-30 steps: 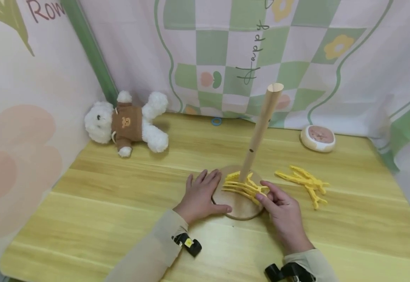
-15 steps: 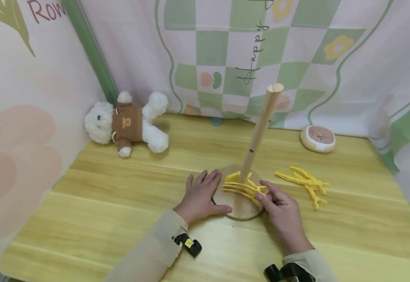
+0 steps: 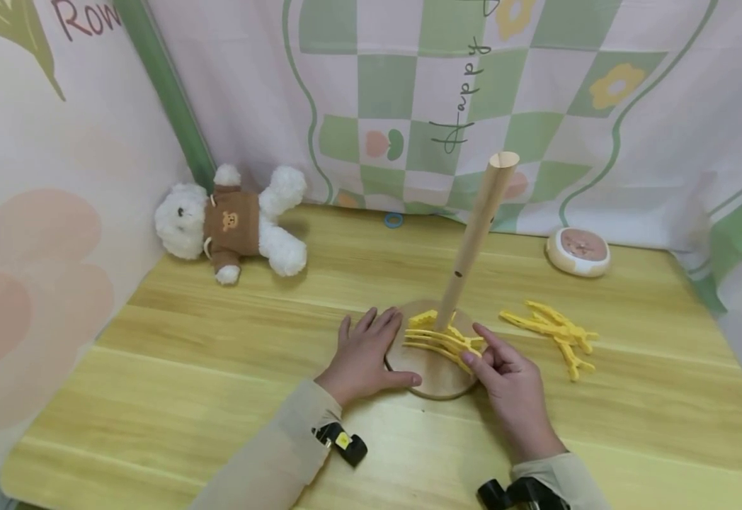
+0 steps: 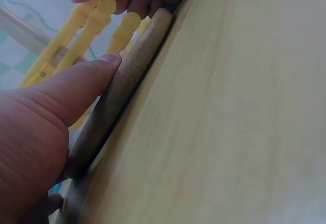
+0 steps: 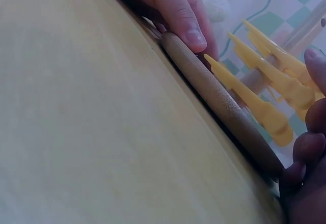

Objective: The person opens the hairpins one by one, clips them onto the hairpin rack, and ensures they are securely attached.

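1. From where I stand, little has moved: hands, stand and toy all sit a touch further right in the head view, their arrangement unchanged.
2. The desk (image 3: pixel 154 397) carries everything.
3. Right of its middle, a wooden pole (image 3: pixel 476 237) rises from a round base (image 3: pixel 445 385).
4. A plush toy (image 3: pixel 233 223) lies near the far left corner, head towards the left edge.
5. The left hand (image 3: pixel 364 361) is spread, gripping nothing, fingers and thumb resting on the base's left rim.
6. The right hand (image 3: pixel 511 386), at the base's right side, pinches yellow pieces between thumb and forefinger.
7. Those yellow pieces (image 5: pixel 275 77) sit over the base beside the pole's foot; their long axes run left to right, thin tips towards the left hand, knobbed ends at the right fingers.
8. Loose yellow parts (image 3: pixel 558 328) lie beyond the right hand, towards the desk's right edge.
9. A white-and-pink device (image 3: pixel 578 251) sits near the far right corner.
10. A blue ring (image 3: pixel 386 221) lies by the far edge.
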The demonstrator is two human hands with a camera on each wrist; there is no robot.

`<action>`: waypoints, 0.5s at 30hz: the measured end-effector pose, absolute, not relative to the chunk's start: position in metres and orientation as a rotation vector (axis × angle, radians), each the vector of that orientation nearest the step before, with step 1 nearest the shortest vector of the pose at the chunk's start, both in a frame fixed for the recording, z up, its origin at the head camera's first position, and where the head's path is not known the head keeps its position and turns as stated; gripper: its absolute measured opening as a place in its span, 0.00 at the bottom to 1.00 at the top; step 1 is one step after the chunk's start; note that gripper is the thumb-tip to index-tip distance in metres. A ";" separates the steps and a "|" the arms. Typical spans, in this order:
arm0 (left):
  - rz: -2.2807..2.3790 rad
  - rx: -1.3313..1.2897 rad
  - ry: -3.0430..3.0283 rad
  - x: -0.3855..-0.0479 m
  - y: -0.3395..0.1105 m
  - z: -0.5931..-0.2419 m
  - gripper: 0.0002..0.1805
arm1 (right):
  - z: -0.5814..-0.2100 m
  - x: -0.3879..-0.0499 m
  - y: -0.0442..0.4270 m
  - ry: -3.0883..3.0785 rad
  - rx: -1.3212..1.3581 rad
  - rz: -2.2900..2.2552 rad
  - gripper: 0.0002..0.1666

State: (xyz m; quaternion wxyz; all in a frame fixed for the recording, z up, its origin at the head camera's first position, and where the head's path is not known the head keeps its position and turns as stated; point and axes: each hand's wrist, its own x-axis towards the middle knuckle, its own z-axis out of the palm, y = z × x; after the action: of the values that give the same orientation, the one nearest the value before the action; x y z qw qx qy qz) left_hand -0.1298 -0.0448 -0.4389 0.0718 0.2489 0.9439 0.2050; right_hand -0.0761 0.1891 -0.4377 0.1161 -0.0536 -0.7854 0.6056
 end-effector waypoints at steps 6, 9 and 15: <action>0.656 0.736 2.820 -0.129 -0.046 -0.439 0.59 | -0.435 -0.073 0.197 -2.313 -0.155 1.771 0.35; 0.677 0.738 2.815 -0.128 -0.046 -0.438 0.59 | -0.436 -0.072 0.204 -2.311 -0.172 1.723 0.32; 0.696 0.739 2.813 -0.129 -0.047 -0.438 0.59 | -0.436 -0.072 0.223 -2.308 -0.242 1.601 0.24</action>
State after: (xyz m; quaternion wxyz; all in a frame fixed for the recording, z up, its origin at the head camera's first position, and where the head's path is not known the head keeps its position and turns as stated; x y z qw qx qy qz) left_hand -0.1285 -0.0466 -0.4385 0.0756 0.2465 0.9379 0.2321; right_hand -0.0720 0.2233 -0.4360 0.1604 -0.0848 -0.8080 0.5605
